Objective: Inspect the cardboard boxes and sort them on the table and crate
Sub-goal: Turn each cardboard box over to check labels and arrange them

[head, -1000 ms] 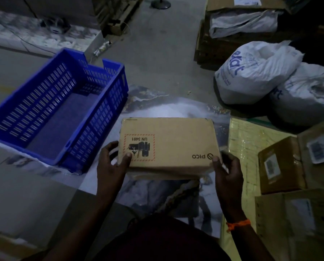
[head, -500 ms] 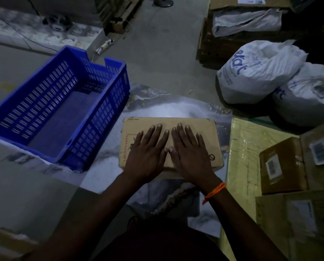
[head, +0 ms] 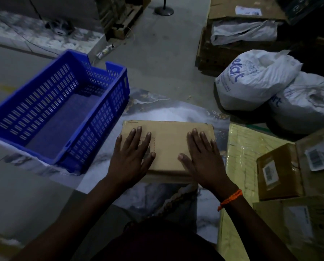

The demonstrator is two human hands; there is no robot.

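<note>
A flat brown cardboard box [head: 168, 146] lies on the marble-patterned table [head: 168, 112] in front of me. My left hand [head: 133, 157] presses flat on its left half, fingers straight and spread. My right hand [head: 202, 157], with an orange thread at the wrist, presses flat on its right half. A blue slotted plastic crate [head: 50, 113] stands to the left of the box, with nothing inside it.
To the right lie a yellow wrapped flat parcel [head: 245, 153] and several labelled cardboard boxes [head: 277, 170]. Two white stuffed sacks [head: 251, 80] sit on the floor at the back right, by stacked cartons [head: 238, 34]. A stand base [head: 164, 10] is on the far floor.
A second ago both hands held the box by its near edge. They then lay flat together on its middle and have now slid apart to its left and right halves.
</note>
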